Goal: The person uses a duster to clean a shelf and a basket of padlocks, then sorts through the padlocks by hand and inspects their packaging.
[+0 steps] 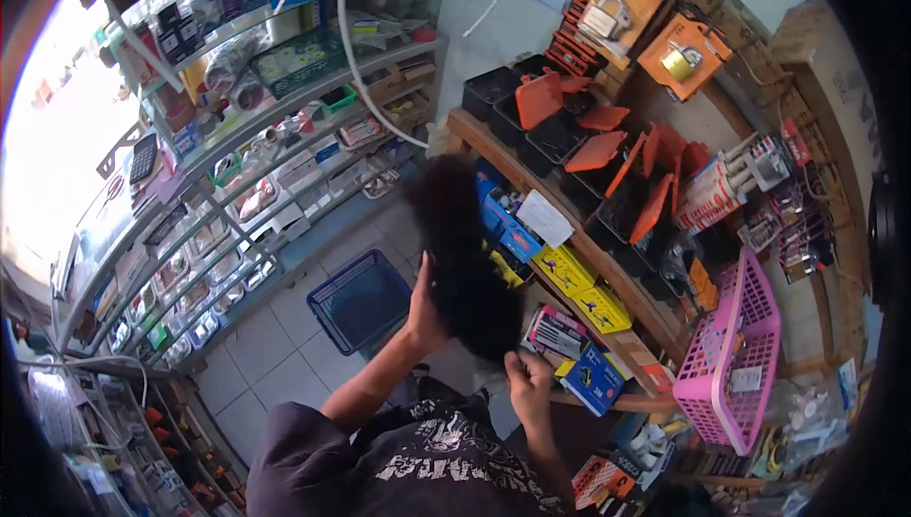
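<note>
A long, black, fluffy duster (465,261), soft-edged and partly blurred, stands out in front of my chest. My left hand (427,316) lies against its left side, with the fingers wrapped partly behind it and mostly hidden. At the lower right end, my right hand (528,379) is closed, thumb uppermost, on the duster's end. Any handle is hidden inside the fist.
Left, glass shelves (285,90) carry packets and small goods. A blue basket (361,299) rests on the tiled floor. On the right, a wooden shelf (560,218) bears black bins with orange lids (598,152), yellow boxes (567,272) and a pink basket (731,365).
</note>
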{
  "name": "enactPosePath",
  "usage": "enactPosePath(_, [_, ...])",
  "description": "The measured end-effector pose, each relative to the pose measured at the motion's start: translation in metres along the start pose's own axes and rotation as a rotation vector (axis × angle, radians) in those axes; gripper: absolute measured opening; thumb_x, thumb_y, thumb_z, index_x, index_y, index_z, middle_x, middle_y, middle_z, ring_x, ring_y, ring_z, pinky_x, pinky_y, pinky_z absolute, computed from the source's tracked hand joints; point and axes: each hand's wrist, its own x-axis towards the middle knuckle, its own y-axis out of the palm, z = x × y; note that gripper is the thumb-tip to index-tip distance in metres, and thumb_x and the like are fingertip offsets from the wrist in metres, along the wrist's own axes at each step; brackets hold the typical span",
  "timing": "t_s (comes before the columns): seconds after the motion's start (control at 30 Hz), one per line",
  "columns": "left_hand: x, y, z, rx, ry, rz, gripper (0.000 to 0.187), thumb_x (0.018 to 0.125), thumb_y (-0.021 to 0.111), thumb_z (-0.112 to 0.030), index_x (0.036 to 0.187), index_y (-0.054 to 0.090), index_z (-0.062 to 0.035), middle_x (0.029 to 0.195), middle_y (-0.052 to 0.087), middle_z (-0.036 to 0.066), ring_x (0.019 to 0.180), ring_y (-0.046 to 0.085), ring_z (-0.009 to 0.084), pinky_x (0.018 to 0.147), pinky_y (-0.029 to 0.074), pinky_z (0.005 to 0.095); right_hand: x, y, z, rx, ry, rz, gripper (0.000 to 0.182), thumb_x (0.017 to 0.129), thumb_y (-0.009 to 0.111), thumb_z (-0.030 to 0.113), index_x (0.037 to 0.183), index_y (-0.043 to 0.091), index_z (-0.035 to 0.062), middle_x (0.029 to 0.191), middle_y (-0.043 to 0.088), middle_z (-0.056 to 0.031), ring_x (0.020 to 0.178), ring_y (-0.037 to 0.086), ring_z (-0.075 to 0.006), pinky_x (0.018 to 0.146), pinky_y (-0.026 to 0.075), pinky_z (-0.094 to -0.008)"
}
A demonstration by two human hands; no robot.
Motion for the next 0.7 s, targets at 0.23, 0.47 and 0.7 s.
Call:
enactPosePath(0.23, [-0.006, 0.044, -0.048, 0.160, 0.213, 0.029, 0.077, 0.093, 0.032, -0.068, 0.140, 0.045, -0.0089, 0.135, 0.054, 0.009, 0.118, 0.056, 0.0201, 0.100, 0.047, 0.0405, -0.008, -0.016, -0.030, -0.093, -0.001, 0.096, 0.043, 0.098, 0.057, 0.028, 0.068, 0.042, -0.0002, 0.057, 0.032, -0.0001, 0.057, 0.031, -0.0081, 0.051, 0.027, -0.0317])
enactPosePath(0.47, [-0.021, 0.040, -0.030, 0.365, 0.073, -0.347, 0.068, 0.092, 0.043, -0.064, 0.132, 0.053, -0.0101, 0.118, 0.061, 0.010, 0.101, 0.061, 0.0237, 0.087, 0.050, 0.0389, 0.001, -0.004, -0.023, -0.032, 0.038, 0.079, 0.041, 0.097, 0.057, 0.026, 0.069, 0.041, 0.0000, 0.059, 0.031, 0.0011, 0.058, 0.030, -0.0081, 0.052, 0.027, -0.0311])
enactPosePath(0.7, [-0.015, 0.029, -0.046, 0.120, 0.084, -0.001, 0.077, 0.093, 0.035, -0.067, 0.142, 0.043, -0.0087, 0.141, 0.048, 0.014, 0.125, 0.049, 0.0305, 0.107, 0.037, 0.0448, -0.010, -0.010, -0.041, -0.059, 0.081, 0.158, 0.043, 0.097, 0.055, 0.028, 0.067, 0.040, 0.0021, 0.058, 0.032, 0.0011, 0.058, 0.031, -0.0088, 0.053, 0.027, -0.0314])
